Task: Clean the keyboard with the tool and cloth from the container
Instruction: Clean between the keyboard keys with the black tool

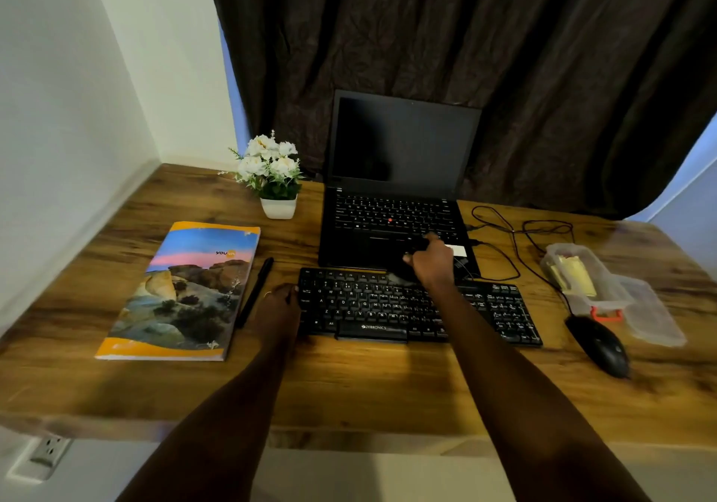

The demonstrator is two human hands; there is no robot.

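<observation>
On the brown wooden tabletop (368, 385) the black plastic keyboard (504, 307) lies toward the front edge, the open clear plastic container (617, 288) near the right edge. The left hand (279, 302) lies against the keyboard's left end, its grip I cannot tell; the right hand (432, 263) clenches what looks like a dark cloth (399, 274) on the top key row, so wiping seems in hand, with the lower rows calling for sweeps next
</observation>
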